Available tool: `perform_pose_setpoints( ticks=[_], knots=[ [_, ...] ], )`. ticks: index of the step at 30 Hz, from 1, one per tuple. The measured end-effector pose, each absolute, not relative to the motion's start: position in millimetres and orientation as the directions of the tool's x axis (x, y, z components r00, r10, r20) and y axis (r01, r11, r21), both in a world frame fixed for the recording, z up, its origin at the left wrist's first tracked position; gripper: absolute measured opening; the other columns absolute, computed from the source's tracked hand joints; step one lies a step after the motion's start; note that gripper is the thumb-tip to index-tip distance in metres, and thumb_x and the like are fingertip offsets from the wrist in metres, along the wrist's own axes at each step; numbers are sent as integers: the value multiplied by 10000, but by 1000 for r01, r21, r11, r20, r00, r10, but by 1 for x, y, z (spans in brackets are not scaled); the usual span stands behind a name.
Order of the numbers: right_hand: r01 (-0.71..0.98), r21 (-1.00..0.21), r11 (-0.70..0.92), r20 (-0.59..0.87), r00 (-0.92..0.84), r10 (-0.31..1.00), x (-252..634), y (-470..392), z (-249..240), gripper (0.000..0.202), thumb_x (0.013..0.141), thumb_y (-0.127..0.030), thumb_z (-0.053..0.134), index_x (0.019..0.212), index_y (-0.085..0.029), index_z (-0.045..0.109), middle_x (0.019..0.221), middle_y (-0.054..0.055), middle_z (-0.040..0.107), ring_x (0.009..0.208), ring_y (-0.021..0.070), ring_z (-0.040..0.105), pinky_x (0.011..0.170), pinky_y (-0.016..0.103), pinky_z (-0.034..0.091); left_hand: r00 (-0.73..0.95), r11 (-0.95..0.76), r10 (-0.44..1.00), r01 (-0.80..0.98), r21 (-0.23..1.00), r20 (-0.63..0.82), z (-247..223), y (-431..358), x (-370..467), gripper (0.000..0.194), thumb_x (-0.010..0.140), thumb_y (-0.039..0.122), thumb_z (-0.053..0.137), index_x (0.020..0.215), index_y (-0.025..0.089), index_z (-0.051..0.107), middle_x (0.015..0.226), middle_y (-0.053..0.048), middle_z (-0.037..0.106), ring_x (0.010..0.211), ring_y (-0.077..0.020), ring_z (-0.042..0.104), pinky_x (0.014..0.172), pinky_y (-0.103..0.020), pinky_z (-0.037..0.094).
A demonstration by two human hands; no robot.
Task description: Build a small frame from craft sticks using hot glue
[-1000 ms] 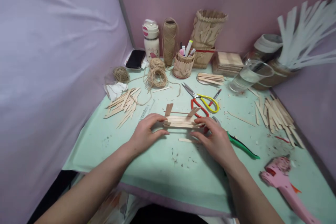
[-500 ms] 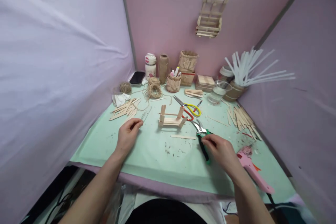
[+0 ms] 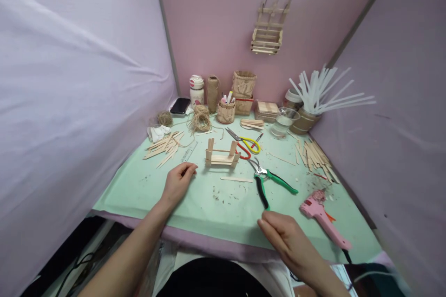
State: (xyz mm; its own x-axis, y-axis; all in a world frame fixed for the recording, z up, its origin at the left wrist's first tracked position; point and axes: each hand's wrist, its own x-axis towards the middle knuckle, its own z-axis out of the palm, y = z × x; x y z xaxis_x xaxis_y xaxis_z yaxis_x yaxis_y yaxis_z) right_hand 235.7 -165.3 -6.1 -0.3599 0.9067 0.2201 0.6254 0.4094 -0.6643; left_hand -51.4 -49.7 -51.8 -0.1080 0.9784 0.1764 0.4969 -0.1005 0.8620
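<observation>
My left hand [image 3: 178, 182] rests on the table with its fingers curled together, and nothing shows in them. Just beyond it lies a clear ruler [image 3: 190, 152]. Low over the table's front edge, my right hand [image 3: 284, 237] is closed with the thumb against the fingers; I see nothing sticking out of it. Close above it are green-handled pruning shears [image 3: 260, 172], their handles spread apart. Between the hands and farther back stands a small frame of craft sticks [image 3: 221, 159]. A single craft stick [image 3: 236, 179] lies in front of it.
Scissors [image 3: 240, 139], a twine bundle [image 3: 200, 119] and loose sticks [image 3: 163, 146] lie farther back. More sticks [image 3: 317, 158] and a pink glue gun [image 3: 324, 220] are at right. Glue sticks stand in a pot [image 3: 304, 121] beside a plastic cup [image 3: 283, 123].
My right hand has drawn back from the shears toward the front edge. My left hand has shifted slightly right, away from the ruler. The view has turned a little.
</observation>
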Motion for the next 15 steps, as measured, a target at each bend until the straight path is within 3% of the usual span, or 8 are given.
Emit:
perform_pose_setpoints(
  ticks=[4,9,12,15],
  knots=[
    [572,-712,406,227,-360,905,220,-157,-22,459,1014,-386,377,590,-219,316,550,-47,395,517,108,419,501,231,323,-107,-92,981,488,868,165,-55,-49,-54,316,861,454,554,866,168,688,776,-37,709,763,-184,627,719,-274,463],
    [469,-811,349,158,-400,903,213,-148,-29,254,981,-258,431,784,-208,583,773,21,643,733,149,598,668,245,455,-100,-91,983,472,877,155,-53,-47,-53,311,853,447,563,944,173,678,832,-41,709,786,-184,631,736,-290,478],
    [400,-854,332,136,-443,886,211,-147,-32,198,949,-213,473,908,-214,667,888,45,712,830,165,643,749,262,477,-84,-103,983,478,872,162,-52,-41,-55,322,809,425,616,1013,178,657,884,-38,700,756,-168,618,719,-292,486],
    [448,-852,272,89,-387,918,213,-146,-33,215,909,-278,577,729,-201,666,708,15,682,681,154,615,653,253,451,-20,-146,983,511,847,181,-48,-30,-57,411,758,400,681,1100,184,612,1004,-55,691,811,-174,624,731,-305,489]
  ],
)
